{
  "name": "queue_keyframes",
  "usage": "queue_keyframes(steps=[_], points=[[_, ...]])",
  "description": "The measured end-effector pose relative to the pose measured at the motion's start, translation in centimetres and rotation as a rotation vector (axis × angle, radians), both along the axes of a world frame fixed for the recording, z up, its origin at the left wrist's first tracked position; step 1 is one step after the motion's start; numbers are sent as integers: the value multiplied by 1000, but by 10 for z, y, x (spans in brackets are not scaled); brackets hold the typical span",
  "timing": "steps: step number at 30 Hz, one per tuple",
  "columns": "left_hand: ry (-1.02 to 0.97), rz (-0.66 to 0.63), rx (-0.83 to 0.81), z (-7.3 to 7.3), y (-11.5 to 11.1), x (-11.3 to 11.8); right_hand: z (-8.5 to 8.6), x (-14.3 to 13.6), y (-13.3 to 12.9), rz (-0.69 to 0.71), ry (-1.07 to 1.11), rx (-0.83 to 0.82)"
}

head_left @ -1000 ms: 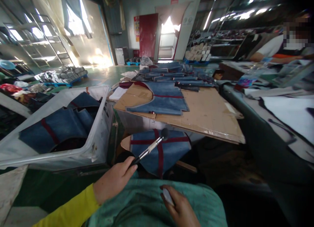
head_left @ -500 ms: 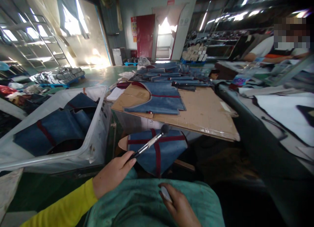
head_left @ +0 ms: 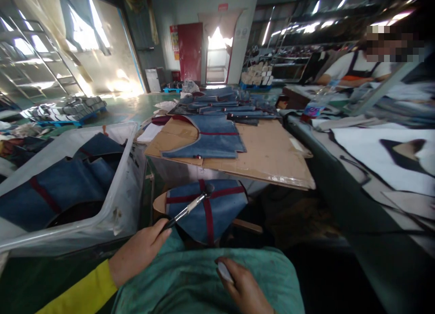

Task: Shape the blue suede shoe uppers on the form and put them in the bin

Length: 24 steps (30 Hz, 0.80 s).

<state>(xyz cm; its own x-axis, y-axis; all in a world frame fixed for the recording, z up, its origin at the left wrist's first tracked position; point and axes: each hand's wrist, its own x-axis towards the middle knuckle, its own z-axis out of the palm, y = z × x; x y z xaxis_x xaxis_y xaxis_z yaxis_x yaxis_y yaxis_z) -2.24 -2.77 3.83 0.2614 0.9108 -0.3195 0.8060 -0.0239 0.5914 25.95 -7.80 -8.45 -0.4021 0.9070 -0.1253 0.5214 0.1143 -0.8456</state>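
My left hand (head_left: 144,248) is closed round the dark handle of a hammer (head_left: 188,208), whose round black head overlaps a blue piece with dark red crossing bands (head_left: 222,212). That piece lies low, just beyond my knees. Over the green cloth (head_left: 190,277) on my lap, my right hand (head_left: 243,282) is closed on a small whitish object (head_left: 224,272) held between thumb and fingers; what it is I cannot make out. Another blue piece with a red stripe (head_left: 217,144) lies flat on the cardboard (head_left: 268,155) ahead.
At the left stands a white plastic bin (head_left: 127,187) holding blue pieces (head_left: 74,187). More blue pieces (head_left: 224,101) are stacked behind the cardboard. A dark-edged table (head_left: 326,182) with white sheets and a bottle (head_left: 314,106) runs along the right, a person (head_left: 360,69) beyond it.
The view has turned slightly right. My left hand has lowered the hammer a little, its head now nearer the crossing of the red bands. My right hand stays over my lap.
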Motion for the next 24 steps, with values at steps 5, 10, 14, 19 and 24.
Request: queue_keyframes(steps=[5,10,14,19,24], points=[[-66,-53,93,4,18,23,2,0,3,-5,1,9],[25,-152,111,-3,34,46,-5,6,-4,-14,-17,-7],[63,-199,168,-1,45,71,-7,7,-5,-21,-9,-1],[122,-221,169,3,44,82,-10,11,-3,-28,-13,-23],[60,-97,124,-4,13,43,-12,14,-3,-30,-13,-26]])
